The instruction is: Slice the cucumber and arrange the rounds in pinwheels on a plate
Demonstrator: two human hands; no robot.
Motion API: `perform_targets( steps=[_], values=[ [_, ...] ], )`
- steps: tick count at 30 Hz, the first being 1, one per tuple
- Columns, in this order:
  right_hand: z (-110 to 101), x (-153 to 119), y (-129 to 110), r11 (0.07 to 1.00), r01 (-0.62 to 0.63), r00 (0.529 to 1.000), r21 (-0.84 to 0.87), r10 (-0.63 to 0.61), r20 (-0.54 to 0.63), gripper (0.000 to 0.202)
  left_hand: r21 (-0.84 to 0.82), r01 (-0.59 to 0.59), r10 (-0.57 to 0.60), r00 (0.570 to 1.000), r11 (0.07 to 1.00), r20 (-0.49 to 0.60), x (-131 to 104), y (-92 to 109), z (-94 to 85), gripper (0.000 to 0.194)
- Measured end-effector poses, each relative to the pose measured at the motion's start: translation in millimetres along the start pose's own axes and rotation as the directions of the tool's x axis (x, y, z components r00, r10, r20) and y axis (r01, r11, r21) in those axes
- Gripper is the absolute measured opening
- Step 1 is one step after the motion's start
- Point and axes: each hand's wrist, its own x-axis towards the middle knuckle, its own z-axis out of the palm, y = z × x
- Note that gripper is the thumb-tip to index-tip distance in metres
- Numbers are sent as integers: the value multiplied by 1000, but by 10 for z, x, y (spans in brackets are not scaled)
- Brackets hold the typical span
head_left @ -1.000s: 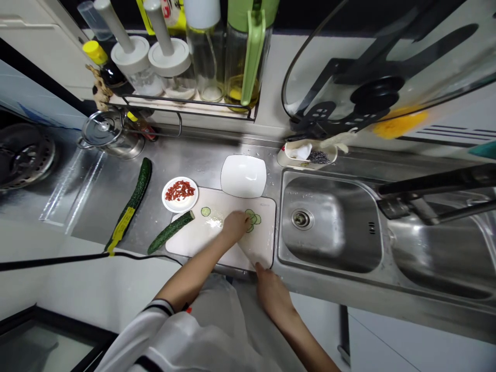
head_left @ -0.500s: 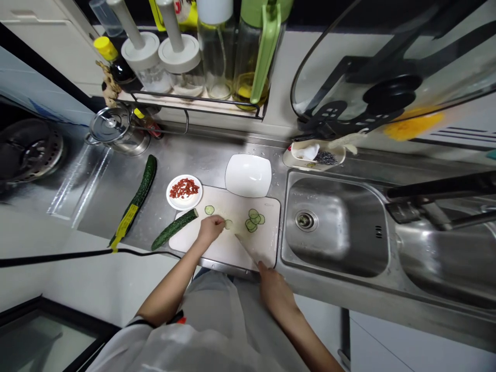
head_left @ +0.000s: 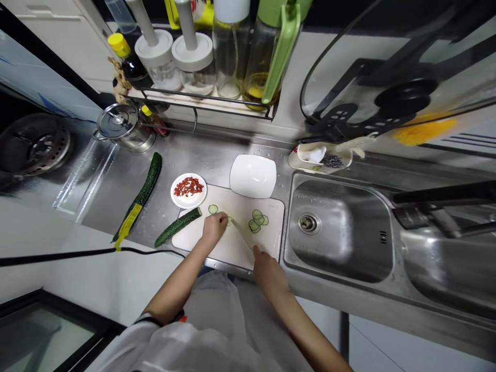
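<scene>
Over my remote feed, the cucumber slice (head_left: 230, 221) lies near the middle of the cutting board (head_left: 225, 253). My left hand (head_left: 215, 228), at nine o'clock from it, has fingertips at its edge; pinching or merely pressing, I can't tell. My right hand (head_left: 269, 274), towards five o'clock, is clenched round the knife (head_left: 244, 236). I judge the slice light, wet, slippery and easily torn: best held gently by the rim. The overlapping slices (head_left: 259, 220) at three o'clock probably cling together.
</scene>
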Motion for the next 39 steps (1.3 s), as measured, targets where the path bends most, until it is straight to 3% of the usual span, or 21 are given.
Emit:
perform_targets(
  steps=[14, 39],
  values=[
    [35, 103, -141, 999, 8, 1000, -32, -9, -6, 40, -32, 102, -102, 995, 994, 0, 44, -7, 19, 17],
    [-89, 122, -226, 1000, -7, 1000, 17, 7, 19, 43, -63, 125, -124, 992, 990, 18, 91, -61, 44, 16]
  ],
)
